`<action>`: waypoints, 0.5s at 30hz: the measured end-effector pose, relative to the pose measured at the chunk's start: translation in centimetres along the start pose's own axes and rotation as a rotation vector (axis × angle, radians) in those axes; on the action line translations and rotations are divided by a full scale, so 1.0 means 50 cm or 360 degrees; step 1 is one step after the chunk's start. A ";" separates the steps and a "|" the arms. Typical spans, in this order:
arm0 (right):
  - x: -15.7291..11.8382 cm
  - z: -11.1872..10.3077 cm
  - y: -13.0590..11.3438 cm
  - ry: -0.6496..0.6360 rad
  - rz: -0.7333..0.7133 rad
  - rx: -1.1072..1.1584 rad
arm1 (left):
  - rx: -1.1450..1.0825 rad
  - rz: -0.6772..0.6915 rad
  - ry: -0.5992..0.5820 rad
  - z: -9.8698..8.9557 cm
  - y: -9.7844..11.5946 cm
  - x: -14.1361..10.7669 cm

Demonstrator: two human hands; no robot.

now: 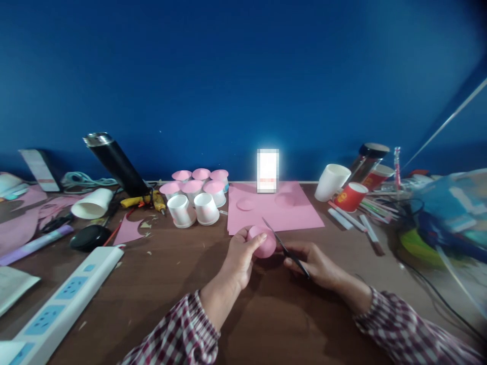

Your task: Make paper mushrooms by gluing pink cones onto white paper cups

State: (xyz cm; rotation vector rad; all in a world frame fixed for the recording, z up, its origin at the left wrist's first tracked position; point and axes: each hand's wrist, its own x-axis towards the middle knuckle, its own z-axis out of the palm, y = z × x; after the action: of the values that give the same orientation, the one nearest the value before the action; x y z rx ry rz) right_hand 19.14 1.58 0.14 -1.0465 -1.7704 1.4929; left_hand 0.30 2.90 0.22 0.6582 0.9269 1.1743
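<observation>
My left hand (243, 253) pinches a round pink paper disc (266, 246) between thumb and fingers, above the brown table. Close on its right, my right hand (308, 261) grips a pair of dark scissors (291, 253), blades pointing up and left along the disc's edge. I cannot tell whether the blades touch the paper. Just beyond lie pink paper sheets (304, 215), with another pink disc (245, 204) on top. Left of the sheets stand upturned white paper cups (181, 212), several of them topped with shallow pink paper cones (192, 186).
A white power strip (76, 286), a black computer mouse (90, 237) and a yellow glue gun (142, 202) lie on the left, near pink scraps (129, 230). A black flask (117, 165) leans there. On the right are a red paper cup (352, 196), markers (340, 219) and a cable (441, 296).
</observation>
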 end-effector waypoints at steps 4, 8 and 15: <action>0.002 0.001 -0.007 -0.0021 -0.0014 -0.0007 | -0.0002 -0.0003 -0.0025 -0.002 -0.001 -0.001; 0.002 0.001 -0.007 -0.0027 -0.0021 0.0002 | -0.0012 0.0006 -0.0014 -0.001 0.000 -0.001; 0.002 0.001 -0.003 0.0000 0.0028 -0.0006 | 0.0002 0.0016 0.0019 0.003 0.004 -0.003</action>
State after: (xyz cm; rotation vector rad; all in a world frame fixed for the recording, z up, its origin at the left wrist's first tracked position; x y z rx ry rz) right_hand 19.03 1.61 0.26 -1.0668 -1.7691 1.5004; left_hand 0.32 2.82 0.49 0.6577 0.9352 1.1876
